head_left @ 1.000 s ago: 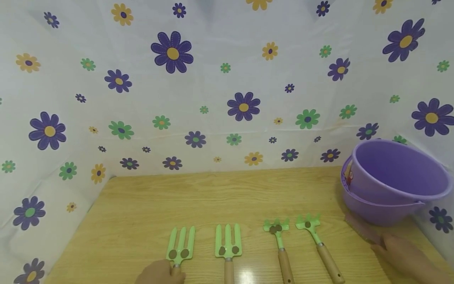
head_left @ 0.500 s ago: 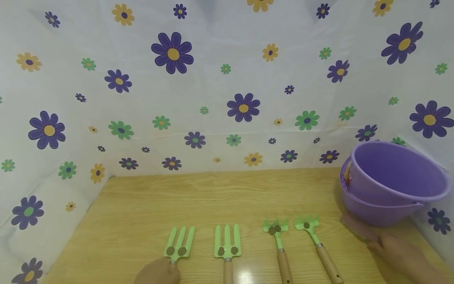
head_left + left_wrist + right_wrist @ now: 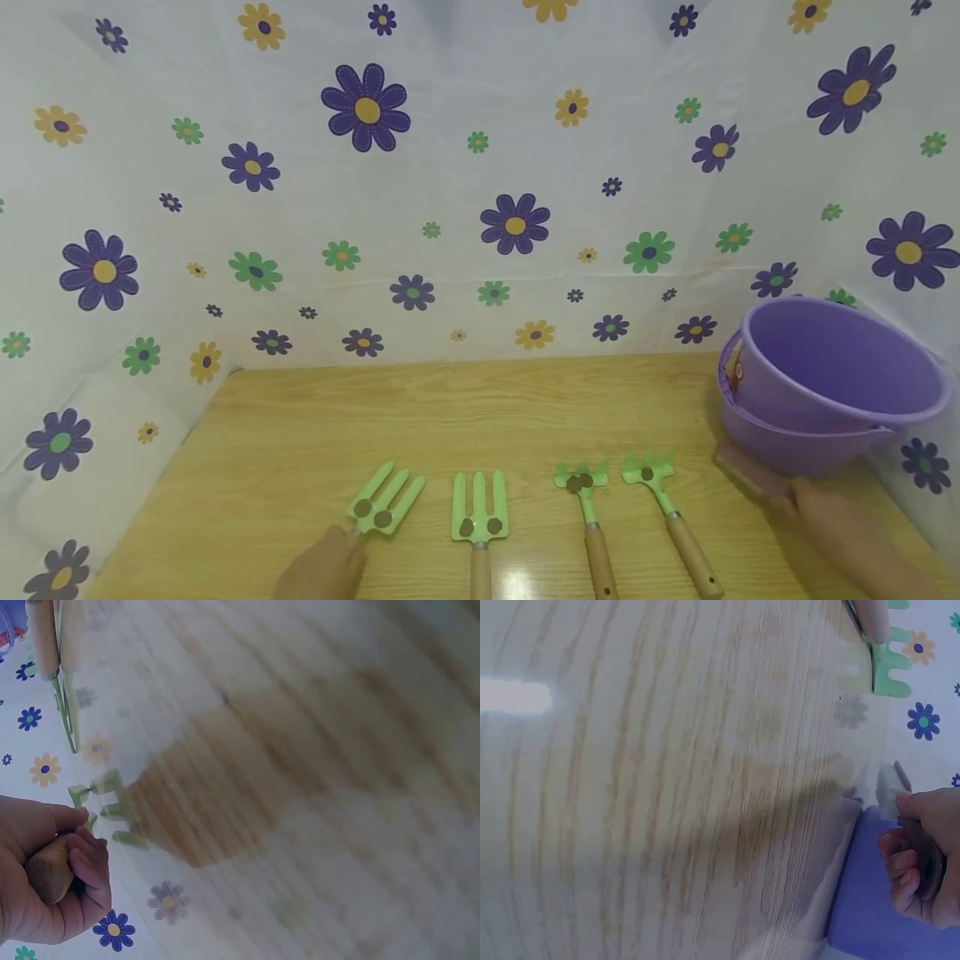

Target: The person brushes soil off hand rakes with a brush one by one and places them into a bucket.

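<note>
Both are curled snugly — the left hand round a green fork angled rightward, the right hand round a brush-like tool.

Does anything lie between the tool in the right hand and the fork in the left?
Yes: on the table, a second fork and two rakes lie between them. Nothing visible blocks the space above; the purple bucket stands beyond the tool.
</note>
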{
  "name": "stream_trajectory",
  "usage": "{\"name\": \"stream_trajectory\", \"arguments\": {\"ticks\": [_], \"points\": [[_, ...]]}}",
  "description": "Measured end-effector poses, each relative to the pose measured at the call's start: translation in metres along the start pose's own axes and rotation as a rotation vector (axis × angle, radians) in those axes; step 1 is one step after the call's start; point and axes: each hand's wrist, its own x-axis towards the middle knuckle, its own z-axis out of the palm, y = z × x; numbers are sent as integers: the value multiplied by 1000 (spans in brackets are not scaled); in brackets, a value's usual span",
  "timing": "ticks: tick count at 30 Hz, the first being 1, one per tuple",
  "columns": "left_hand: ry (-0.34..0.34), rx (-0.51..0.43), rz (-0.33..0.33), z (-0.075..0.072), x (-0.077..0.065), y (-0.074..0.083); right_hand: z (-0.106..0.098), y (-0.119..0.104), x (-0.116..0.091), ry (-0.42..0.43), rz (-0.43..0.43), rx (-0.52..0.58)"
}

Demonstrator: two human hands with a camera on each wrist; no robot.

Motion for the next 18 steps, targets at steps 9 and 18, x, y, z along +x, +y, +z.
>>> {"name": "stream_trajectory", "arguments": {"ticks": [9,18], "points": [[140,-37,-106,-12,-5,15,-3,-14,0,78,-59,-93],[286,-218,-73,-24,-6,15,-7,-32,2,172,-91,-53]]}}
